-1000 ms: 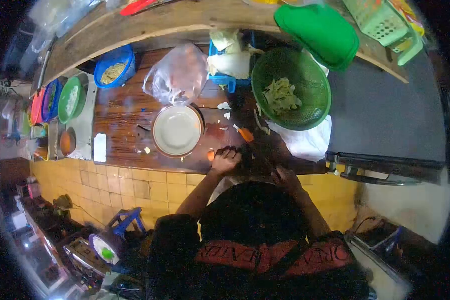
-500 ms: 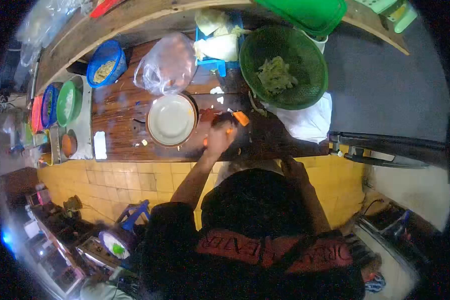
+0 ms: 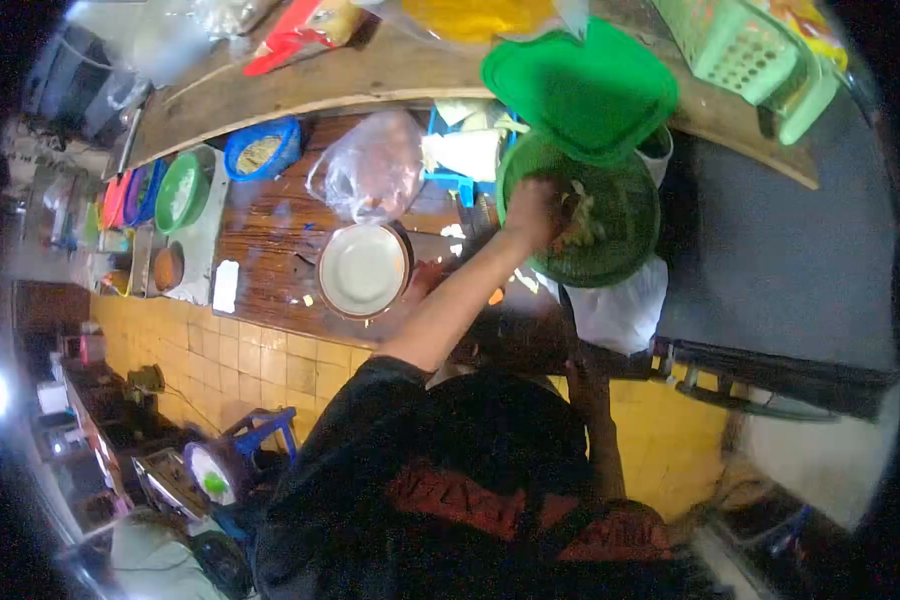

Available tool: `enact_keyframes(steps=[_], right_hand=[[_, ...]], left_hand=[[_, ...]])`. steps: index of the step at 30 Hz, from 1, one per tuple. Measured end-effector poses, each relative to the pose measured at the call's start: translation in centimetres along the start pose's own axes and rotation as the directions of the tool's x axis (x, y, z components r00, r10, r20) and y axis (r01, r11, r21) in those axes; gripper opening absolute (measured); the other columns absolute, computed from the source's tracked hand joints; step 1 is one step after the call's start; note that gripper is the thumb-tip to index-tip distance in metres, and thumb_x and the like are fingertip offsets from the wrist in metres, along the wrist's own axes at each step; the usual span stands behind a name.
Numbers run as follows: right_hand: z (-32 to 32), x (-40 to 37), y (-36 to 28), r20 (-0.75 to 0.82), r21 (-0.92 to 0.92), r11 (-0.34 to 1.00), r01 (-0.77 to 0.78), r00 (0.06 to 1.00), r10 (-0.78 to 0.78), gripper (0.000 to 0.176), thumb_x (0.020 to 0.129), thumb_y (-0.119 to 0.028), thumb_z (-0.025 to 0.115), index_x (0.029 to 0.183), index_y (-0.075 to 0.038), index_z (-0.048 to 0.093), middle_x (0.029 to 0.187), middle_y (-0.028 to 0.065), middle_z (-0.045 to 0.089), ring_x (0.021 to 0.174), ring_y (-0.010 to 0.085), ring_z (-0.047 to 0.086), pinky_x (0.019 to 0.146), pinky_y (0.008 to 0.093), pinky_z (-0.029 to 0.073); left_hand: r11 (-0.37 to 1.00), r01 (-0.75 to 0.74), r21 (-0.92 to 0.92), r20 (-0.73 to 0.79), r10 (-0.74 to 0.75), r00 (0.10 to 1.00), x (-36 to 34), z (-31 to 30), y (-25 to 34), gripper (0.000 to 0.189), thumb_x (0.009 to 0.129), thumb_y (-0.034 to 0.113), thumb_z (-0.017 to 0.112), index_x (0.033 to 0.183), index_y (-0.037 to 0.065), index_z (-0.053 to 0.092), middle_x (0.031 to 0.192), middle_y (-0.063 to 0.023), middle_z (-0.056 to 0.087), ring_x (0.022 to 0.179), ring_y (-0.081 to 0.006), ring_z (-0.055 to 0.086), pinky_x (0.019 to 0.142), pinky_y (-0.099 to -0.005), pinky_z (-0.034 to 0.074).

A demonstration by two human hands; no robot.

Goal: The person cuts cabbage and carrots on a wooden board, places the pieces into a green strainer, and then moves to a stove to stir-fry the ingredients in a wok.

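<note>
My left hand (image 3: 535, 213) is inside the green mesh basket (image 3: 630, 240), at its left part, beside pale shredded vegetable pieces (image 3: 582, 222). Its fingers are blurred, and whether they hold anything is hidden. My right hand (image 3: 585, 368) is a dark shape at the table's front edge, below the basket, its fingers too dark to make out. Between the hands, a small orange piece (image 3: 496, 297) and pale scraps (image 3: 526, 281) lie on the dark board area. A white plate with a brown rim (image 3: 363, 270) stands to the left.
A clear plastic bag (image 3: 370, 165), a blue bowl (image 3: 260, 150) and a blue basket with white packets (image 3: 465, 155) stand at the back. A green lid (image 3: 580, 90) overhangs the mesh basket. A white bag (image 3: 620, 305) lies below it. A wooden shelf (image 3: 370, 75) runs behind.
My left hand has moved from the dark board, up and right, into the green mesh basket. The camera view has shifted, showing more of the shelf.
</note>
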State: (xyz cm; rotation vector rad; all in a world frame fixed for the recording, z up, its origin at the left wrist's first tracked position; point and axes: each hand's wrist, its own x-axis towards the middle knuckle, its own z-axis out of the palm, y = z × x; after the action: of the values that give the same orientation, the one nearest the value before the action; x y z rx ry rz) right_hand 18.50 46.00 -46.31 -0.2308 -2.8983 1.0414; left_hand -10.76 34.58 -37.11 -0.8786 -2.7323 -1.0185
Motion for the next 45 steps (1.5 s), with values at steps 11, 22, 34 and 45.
enact_keyframes(steps=[11,22,34,45], right_hand=[[-3.0,-2.5,-0.2,0.063,0.006,0.974,-0.225,0.972,0.225,0.023,0.085,-0.02,0.053,0.099,-0.002,0.054,0.063,0.0191,0.054,0.055,0.0306,0.055,0.049,0.0384,0.041],[-3.0,-2.9,-4.2,-0.118,0.047,0.931,-0.361,0.924,0.364,0.015,0.084,-0.019,0.054,0.083,-0.003,0.053,0.063,0.02,0.055,0.06,0.0389,0.057,0.047,0.0431,0.041],[-1.8,-2.9,-8.3,-0.097,0.059,0.914,-0.401,0.909,0.405,0.022,0.085,-0.024,0.053,0.079,-0.003,0.051,0.058,0.0156,0.053,0.053,0.0313,0.056,0.048,0.0403,0.041],[-0.9,2.3,-6.0,0.181,-0.169,0.98,-0.104,0.974,0.134,0.032,0.081,-0.032,0.054,0.101,-0.007,0.052,0.083,0.0232,0.057,0.074,0.0385,0.057,0.06,0.045,0.047]], left_hand=[[0.966,-0.068,0.251,0.231,0.008,0.973,5.0,-8.0,-12.4,0.06,0.07,0.042,0.066,0.114,0.004,0.052,0.103,-0.023,0.057,0.104,-0.0374,0.05,0.09,-0.0446,0.039],[0.971,-0.137,0.195,0.105,0.118,0.987,11.6,-7.6,-14.4,0.079,0.061,0.028,0.074,0.126,0.002,0.037,0.123,-0.0183,0.047,0.107,-0.0317,0.049,0.09,-0.0395,0.041],[0.912,0.197,-0.36,0.154,-0.15,0.977,12.9,-10.4,-14.5,0.083,0.06,0.023,0.074,0.128,0.001,0.032,0.124,-0.0171,0.045,0.111,-0.0294,0.045,0.092,-0.0378,0.04],[0.195,0.159,-0.968,0.052,-0.463,0.885,-9.6,-14.7,-10.6,0.086,0.05,-0.005,0.063,0.126,0.008,0.026,0.12,-0.012,0.04,0.113,-0.025,0.041,0.092,-0.0378,0.041]])
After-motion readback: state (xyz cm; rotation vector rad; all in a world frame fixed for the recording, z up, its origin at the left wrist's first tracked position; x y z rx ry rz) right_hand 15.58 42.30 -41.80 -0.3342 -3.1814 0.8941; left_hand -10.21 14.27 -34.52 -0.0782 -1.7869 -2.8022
